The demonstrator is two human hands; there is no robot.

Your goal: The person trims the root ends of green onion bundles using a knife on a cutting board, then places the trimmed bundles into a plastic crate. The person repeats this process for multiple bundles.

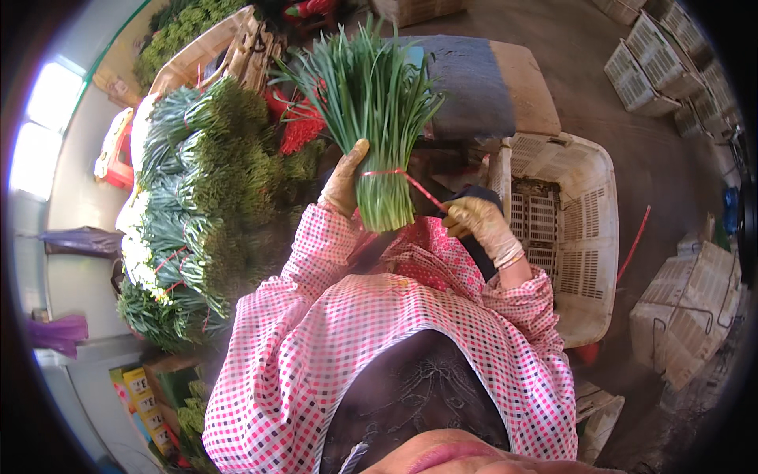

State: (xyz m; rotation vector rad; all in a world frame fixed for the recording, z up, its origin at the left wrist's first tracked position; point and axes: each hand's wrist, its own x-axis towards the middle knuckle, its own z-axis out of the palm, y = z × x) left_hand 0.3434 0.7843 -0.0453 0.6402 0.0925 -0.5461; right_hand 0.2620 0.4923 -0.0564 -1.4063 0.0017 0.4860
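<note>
My gloved left hand (346, 182) grips a thick bunch of green garlic chives (385, 118) from its left side, with the thumb on the stalks. The leaf tips fan out away from me and the pale cut ends point toward my body. Around the lower stalks runs a thin red-and-white tie (423, 185). Its free end stretches to the right into the fingers of my right hand (477, 222), which are closed on it. Both hands wear yellowish thin gloves.
On the left, several tied bunches of greens (189, 225) lie stacked. Red ties (302, 125) hang beyond the bunch. A cloth-covered surface (468, 86) stands ahead. To the right is a white plastic crate (586, 237) with slotted walls; more crates (657, 65) stand farther off.
</note>
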